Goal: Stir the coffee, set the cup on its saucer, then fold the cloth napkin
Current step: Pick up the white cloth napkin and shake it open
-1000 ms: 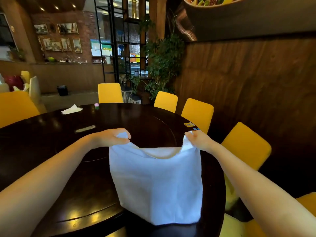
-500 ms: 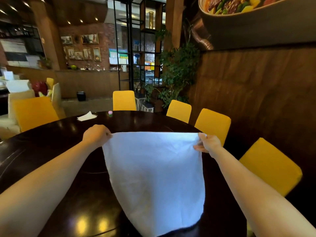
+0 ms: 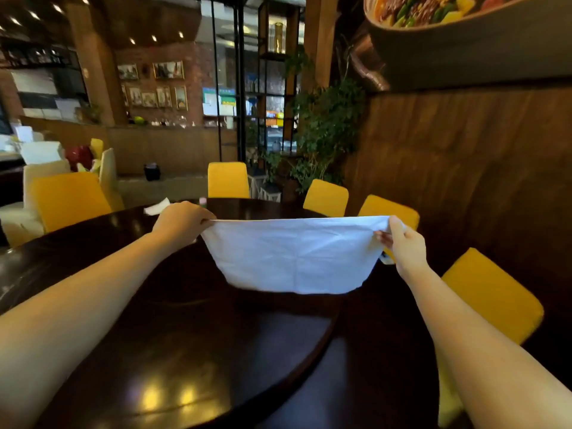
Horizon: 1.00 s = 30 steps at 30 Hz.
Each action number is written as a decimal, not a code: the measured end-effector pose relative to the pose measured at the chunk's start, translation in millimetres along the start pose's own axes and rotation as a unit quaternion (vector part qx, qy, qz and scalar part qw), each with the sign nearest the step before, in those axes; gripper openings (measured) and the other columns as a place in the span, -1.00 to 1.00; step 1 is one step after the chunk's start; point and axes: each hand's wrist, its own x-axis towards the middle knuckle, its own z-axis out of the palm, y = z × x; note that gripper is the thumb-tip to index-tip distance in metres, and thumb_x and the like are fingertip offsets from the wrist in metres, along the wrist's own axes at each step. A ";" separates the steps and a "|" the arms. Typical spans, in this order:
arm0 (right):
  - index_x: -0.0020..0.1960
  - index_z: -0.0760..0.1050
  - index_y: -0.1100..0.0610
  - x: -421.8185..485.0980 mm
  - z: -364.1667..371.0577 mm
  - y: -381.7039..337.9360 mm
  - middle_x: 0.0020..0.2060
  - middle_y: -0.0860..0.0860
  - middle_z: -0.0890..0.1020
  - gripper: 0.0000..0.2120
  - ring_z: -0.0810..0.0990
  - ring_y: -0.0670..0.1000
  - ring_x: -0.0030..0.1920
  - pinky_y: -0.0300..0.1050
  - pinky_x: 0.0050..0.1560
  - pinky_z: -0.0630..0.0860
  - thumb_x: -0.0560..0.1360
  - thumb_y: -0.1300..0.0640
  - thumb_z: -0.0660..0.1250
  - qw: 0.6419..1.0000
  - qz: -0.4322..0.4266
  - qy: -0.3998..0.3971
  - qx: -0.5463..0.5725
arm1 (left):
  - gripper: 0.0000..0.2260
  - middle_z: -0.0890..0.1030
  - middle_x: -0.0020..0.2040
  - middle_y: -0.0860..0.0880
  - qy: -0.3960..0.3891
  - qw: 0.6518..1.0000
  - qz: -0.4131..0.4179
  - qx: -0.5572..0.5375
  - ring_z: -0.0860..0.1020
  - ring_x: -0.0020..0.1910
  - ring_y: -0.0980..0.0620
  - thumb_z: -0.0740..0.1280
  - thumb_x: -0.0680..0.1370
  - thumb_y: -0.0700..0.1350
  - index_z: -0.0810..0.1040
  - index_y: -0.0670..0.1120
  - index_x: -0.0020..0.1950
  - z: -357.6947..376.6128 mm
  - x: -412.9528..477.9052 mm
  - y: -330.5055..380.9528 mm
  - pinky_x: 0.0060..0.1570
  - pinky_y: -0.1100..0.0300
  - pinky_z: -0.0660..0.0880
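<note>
A white cloth napkin [image 3: 294,255] hangs stretched in the air over the far part of the dark round table [image 3: 185,351]. My left hand [image 3: 181,221] pinches its upper left corner and my right hand [image 3: 405,246] pinches its upper right corner, both arms held out straight. The top edge is taut and level; the cloth's lower edge curves down and floats above the tabletop. No cup, saucer or spoon shows in this view.
Yellow chairs [image 3: 492,292] ring the table at the back and right. A crumpled white tissue [image 3: 156,207] and a small pink object [image 3: 202,200] lie at the far edge. A wooden wall [image 3: 464,181] runs on the right, plants [image 3: 325,134] behind.
Both hands have lifted the napkin up and away from me and pulled it wide. It hung long toward the near edge before; now it shows short and sits high over the far side.
</note>
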 end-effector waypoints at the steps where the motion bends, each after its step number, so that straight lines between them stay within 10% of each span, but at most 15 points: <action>1: -0.28 0.49 0.12 -11.1 -7.6 10.5 -0.27 0.13 0.60 -0.71 0.62 0.03 -0.25 0.03 0.03 0.55 0.54 -0.01 0.24 1.000 0.014 0.005 -0.001 | -0.78 0.68 0.02 -0.04 -0.020 1.000 0.017 0.009 0.61 0.01 -0.09 0.20 0.58 -0.01 0.60 0.07 0.14 8.2 -14.7 5.8 -0.08 0.06 0.53; 11: -0.35 0.53 0.21 -145.0 -111.5 147.5 -0.34 0.05 0.60 -0.63 0.56 0.03 -0.19 -0.14 -0.17 0.51 0.57 0.10 0.19 0.970 0.229 0.000 -0.087 | -0.76 0.63 0.07 -0.09 -0.338 0.903 0.190 0.186 0.58 0.07 -0.13 0.18 0.51 -0.21 0.60 -0.12 0.06 116.6 -173.0 84.4 -0.02 0.07 0.50; 25: -0.36 0.56 0.04 -270.5 -197.0 216.5 -0.35 0.01 0.61 -0.79 0.49 0.00 -0.26 -0.24 -0.24 0.36 0.32 0.00 0.20 0.905 0.265 -0.108 -0.315 | -0.76 0.60 0.01 -0.09 -0.393 0.866 0.207 0.228 0.53 0.04 -0.13 0.13 0.53 -0.34 0.55 -0.14 0.03 187.1 -336.1 166.8 0.02 0.03 0.38; 30: -0.16 0.55 0.14 -287.1 -219.5 227.4 -0.17 0.11 0.58 -0.86 0.49 0.08 -0.12 -0.15 -0.23 0.36 0.50 0.28 0.24 0.886 0.266 -0.165 -0.342 | -0.74 0.61 -0.01 -0.07 -0.399 0.864 0.215 0.220 0.55 0.02 -0.12 0.12 0.52 -0.37 0.56 -0.14 0.01 189.5 -364.4 176.5 0.02 0.05 0.40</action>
